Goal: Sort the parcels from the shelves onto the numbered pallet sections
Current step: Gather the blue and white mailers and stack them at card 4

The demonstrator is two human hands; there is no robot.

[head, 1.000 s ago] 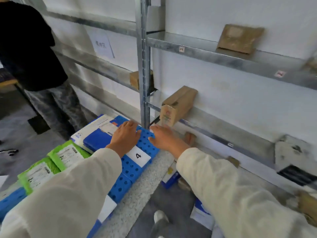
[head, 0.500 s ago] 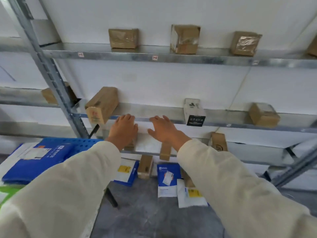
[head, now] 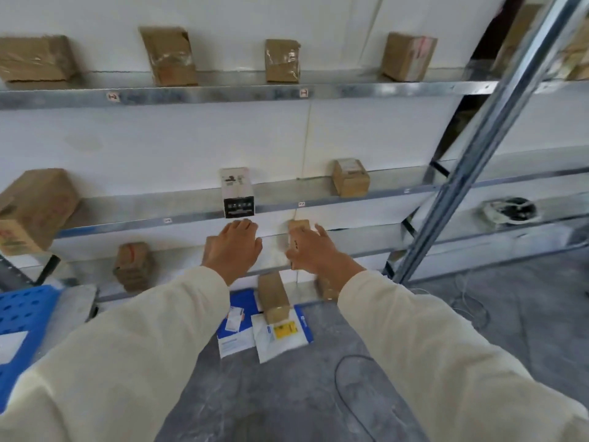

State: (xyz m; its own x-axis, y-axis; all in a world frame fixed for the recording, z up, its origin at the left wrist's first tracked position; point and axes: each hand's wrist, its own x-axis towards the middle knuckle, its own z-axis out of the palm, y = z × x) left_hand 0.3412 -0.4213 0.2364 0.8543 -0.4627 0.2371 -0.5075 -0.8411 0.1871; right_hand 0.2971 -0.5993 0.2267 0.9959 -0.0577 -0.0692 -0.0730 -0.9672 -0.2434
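My left hand reaches forward with relaxed, straight fingers and holds nothing, just below a white-and-black box on the middle shelf. My right hand is spread in front of a small brown box on the lower shelf; I cannot tell whether it touches the box. More brown parcels stand on the shelves: a large one at the left, one at the right, one lower left, and several on the top shelf. The blue pallet shows at the left edge.
A brown box and blue-and-white mailers lie on the grey floor under the shelves. A slanted steel brace crosses the right side. A black cable loops on the floor, and a coil of cable sits at the right.
My view has swung right, from the blue pallet to the shelves. Both hands left the pallet empty and now reach toward the lower shelf parcels.
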